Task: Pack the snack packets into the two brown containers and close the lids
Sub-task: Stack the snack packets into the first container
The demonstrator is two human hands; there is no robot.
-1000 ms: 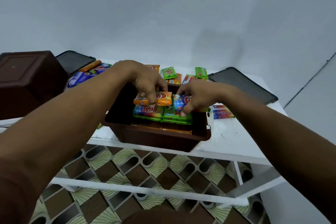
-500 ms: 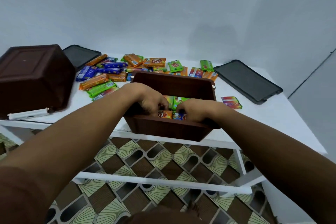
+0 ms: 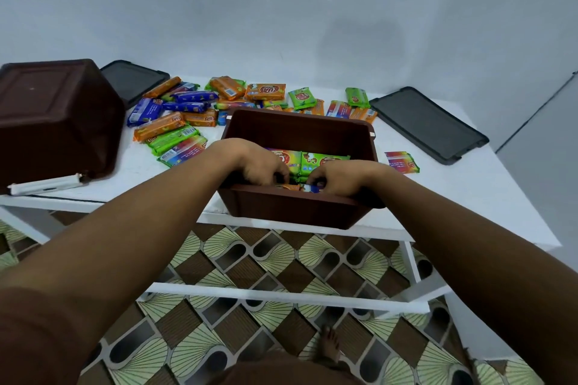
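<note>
Fingers (image 3: pixel 275 173) of both hands are curled down on snack packets (image 3: pixel 301 187) by the near wall of the open brown container (image 3: pixel 297 209) | left hand (image 3: pixel 256 162), right hand (image 3: pixel 336 178): both arms are stretched forward, wrists bent down | step: packing is likely under way | next: more loose packets (image 3: pixel 175 131) from the table (image 3: pixel 453 197) are probably needed.

Both hands fill the near half of the open brown plastic container (image 3: pixel 300 131) at frame centre; its far half stays open above packed snack packets (image 3: pixel 316 161). Scattered loose packets (image 3: pixel 187 117) crowd the white table (image 3: pixel 469 197) upper left, beside an overturned brown container (image 3: pixel 56 116). Bare tabletop lies right of centre.
</note>
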